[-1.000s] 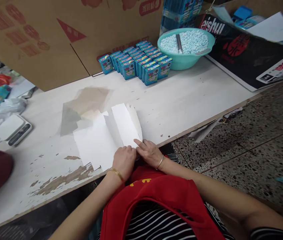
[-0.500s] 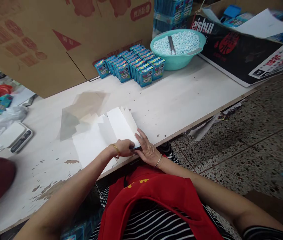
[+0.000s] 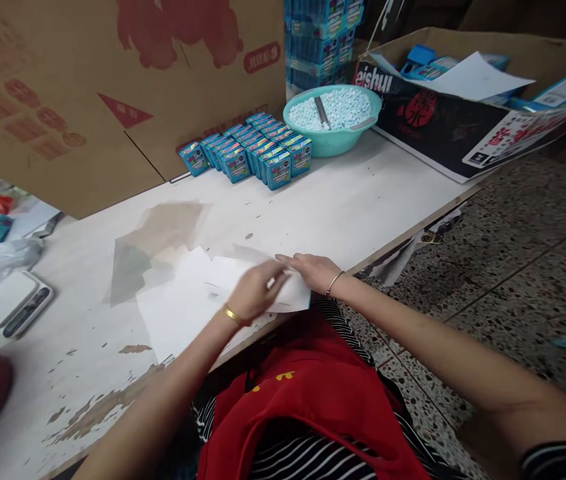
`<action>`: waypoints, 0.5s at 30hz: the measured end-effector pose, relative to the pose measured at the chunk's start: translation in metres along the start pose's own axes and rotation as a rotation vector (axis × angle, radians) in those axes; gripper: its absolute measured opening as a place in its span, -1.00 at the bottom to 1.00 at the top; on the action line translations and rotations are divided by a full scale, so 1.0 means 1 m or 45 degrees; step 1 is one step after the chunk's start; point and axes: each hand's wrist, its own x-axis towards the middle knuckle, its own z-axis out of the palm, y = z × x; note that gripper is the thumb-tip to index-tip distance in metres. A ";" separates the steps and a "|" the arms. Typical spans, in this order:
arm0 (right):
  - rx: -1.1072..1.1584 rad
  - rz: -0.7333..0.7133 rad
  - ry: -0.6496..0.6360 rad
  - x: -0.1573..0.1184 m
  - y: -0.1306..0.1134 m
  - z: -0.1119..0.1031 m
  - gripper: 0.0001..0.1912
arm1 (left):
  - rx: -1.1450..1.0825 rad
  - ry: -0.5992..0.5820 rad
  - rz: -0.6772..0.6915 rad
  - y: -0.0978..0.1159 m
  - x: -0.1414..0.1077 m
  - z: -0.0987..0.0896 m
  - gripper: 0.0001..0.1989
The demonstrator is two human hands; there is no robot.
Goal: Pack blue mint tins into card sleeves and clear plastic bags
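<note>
A folded white card piece with a thin blue edge lies at the table's front edge, its front part bent up. My right hand is at its right end, fingers stretched left along the upper side and pressed on the card; the thumb is hardly visible. Over the card's left part is my left hand, fingers curled and smeared by motion, so its grip is unclear. More flat white card spreads under and left of the left hand.
Behind stand rows of small blue candy boxes against a big brown carton. A turquoise basin of pale candies holds a dark scoop. At right is a black open carton; at left, a white scale.
Both hands have risen off the table's front edge, the right one now further right. The upright folded card has tipped flatter and turned. My view has shifted slightly.
</note>
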 end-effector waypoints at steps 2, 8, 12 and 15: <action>-0.129 -0.019 -0.024 -0.001 0.001 -0.001 -0.28 | 0.231 0.247 0.026 -0.034 0.009 -0.018 -0.63; -0.258 -0.055 0.032 -0.003 -0.002 0.002 -0.44 | 0.374 -0.401 0.155 -0.104 0.031 -0.040 -0.65; -0.124 -0.173 0.077 -0.003 -0.002 0.000 -0.26 | 0.648 -0.502 0.101 -0.095 0.039 -0.030 -0.72; -0.079 -0.122 0.039 0.005 -0.003 -0.006 -0.45 | 0.746 -0.507 0.075 -0.086 0.045 -0.021 -0.83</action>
